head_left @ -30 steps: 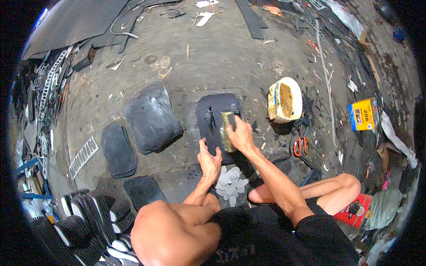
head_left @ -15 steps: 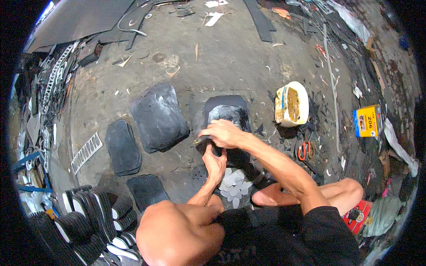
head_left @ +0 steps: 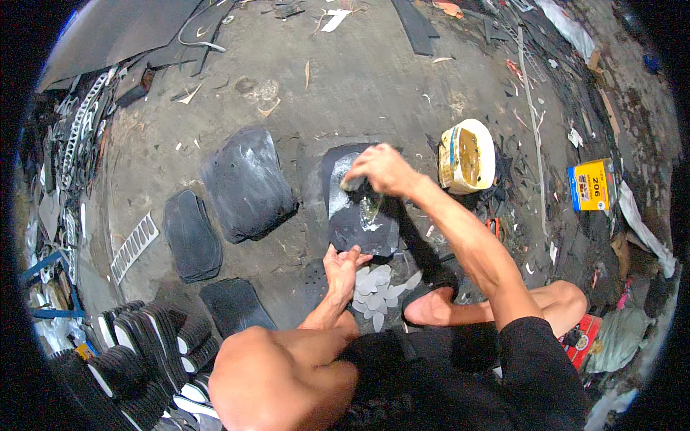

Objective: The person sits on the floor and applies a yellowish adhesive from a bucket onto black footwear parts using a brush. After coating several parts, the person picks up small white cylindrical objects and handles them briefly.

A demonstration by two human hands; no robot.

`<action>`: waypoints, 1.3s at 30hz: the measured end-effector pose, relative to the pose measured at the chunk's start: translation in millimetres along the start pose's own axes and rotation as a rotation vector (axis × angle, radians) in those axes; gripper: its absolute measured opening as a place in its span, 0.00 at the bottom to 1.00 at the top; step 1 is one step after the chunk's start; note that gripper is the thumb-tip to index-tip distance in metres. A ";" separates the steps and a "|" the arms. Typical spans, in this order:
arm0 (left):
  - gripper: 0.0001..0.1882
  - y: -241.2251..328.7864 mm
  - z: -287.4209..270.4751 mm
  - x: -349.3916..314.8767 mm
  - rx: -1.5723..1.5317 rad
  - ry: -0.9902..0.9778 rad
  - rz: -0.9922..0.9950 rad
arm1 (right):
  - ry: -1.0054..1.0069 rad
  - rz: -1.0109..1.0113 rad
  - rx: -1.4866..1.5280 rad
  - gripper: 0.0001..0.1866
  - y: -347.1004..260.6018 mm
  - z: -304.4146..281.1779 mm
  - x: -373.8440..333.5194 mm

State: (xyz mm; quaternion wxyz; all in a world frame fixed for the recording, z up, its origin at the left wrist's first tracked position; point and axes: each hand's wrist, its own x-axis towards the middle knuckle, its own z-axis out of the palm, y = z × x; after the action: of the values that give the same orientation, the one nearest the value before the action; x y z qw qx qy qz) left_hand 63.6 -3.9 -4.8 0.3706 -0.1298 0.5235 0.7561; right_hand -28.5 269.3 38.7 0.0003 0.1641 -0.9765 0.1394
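In front of me a black sheet (head_left: 351,228) with rounded corners lies flat, smeared with whitish film and a glossy yellowish patch. My left hand (head_left: 343,271) grips its near edge, thumb on top. Over the sheet's far part is my right hand (head_left: 382,171), closed on something small and pale whose kind I cannot make out, touching or just above the surface. To the right stands a white tub (head_left: 486,159) with yellow-brown paste inside. Just below the sheet lies a pile of thin grey pieces (head_left: 375,296), close to my left hand.
Stacks of black sheets (head_left: 248,190) and narrower black pieces (head_left: 192,241) lie to the left. Many black-and-white soles (head_left: 154,345) stand at the lower left. Orange-handled scissors (head_left: 493,228) rest near my right forearm. A yellow box (head_left: 591,188) sits farther right, with scraps along both sides.
My right hand has moved from the sheet's near part to its far part. My left hand has drawn slightly nearer me, at the edge. The yellowish patch now shows; the view shifted slightly.
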 end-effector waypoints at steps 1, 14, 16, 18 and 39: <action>0.23 -1.3 4.0 3.4 -0.023 0.002 0.000 | 0.103 0.097 0.000 0.24 20.0 0.7 -16.4; 0.19 15.5 28.1 35.5 0.281 0.049 0.273 | 0.216 0.291 0.089 0.23 31.8 0.3 -31.8; 0.21 25.4 27.5 36.7 0.468 0.052 0.270 | 0.171 0.270 0.041 0.23 31.4 10.1 -9.9; 0.27 39.6 18.6 36.7 0.814 0.040 0.242 | 0.202 0.223 -0.015 0.23 14.0 21.7 -15.9; 0.16 20.6 -22.4 52.0 0.913 0.273 0.505 | 0.045 0.032 0.345 0.25 -67.4 22.4 27.3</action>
State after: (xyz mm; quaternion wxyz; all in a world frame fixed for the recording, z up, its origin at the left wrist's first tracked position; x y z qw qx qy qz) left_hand 9.0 -5.4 -30.2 0.1245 0.0775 0.8573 0.4935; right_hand -31.7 193.3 36.8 -0.0085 0.1431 -0.9403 0.3088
